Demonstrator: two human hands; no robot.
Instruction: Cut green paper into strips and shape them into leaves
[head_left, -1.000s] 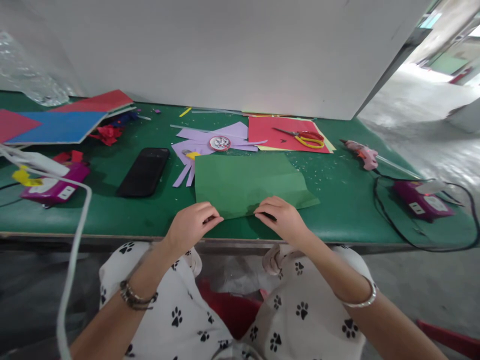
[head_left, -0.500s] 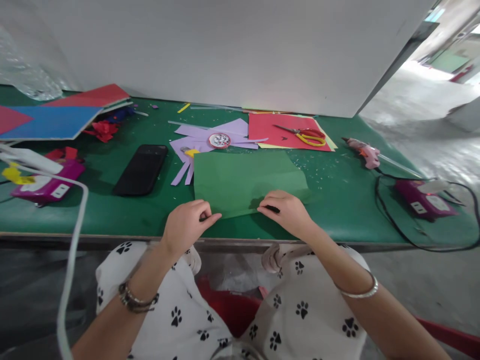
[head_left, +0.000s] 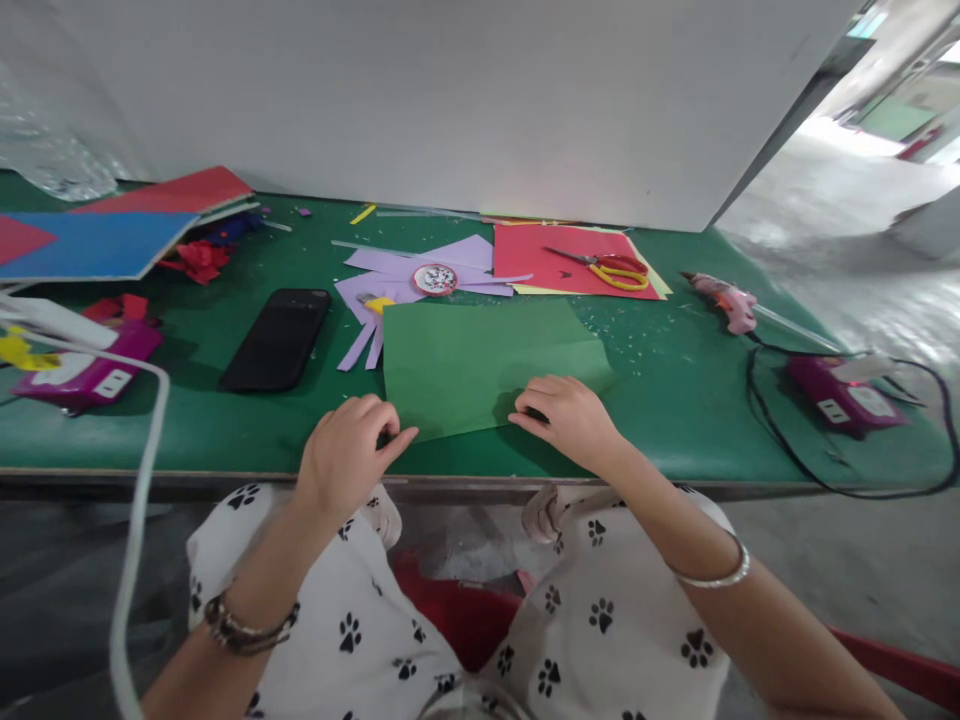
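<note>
A sheet of green paper lies before me on the green table, faint crease lines across it and its right side slightly raised. My right hand pinches the near edge right of the middle, thumb below and fingers curled above. At the near left corner, my left hand has its fingers curled and thumb pointing right, closed on the paper; the corner itself is hidden by the hand. Beyond the sheet lie purple paper strips with a small round patterned disc on them.
Scissors rest on red paper at the back. A pink glue gun and a purple power socket box with a looped black cable are at right. Leftward are a black phone, another purple socket box and blue-red boards.
My left hand has slid left along the near edge to the paper's corner. The right hand stays at nearly the same spot on the edge.
</note>
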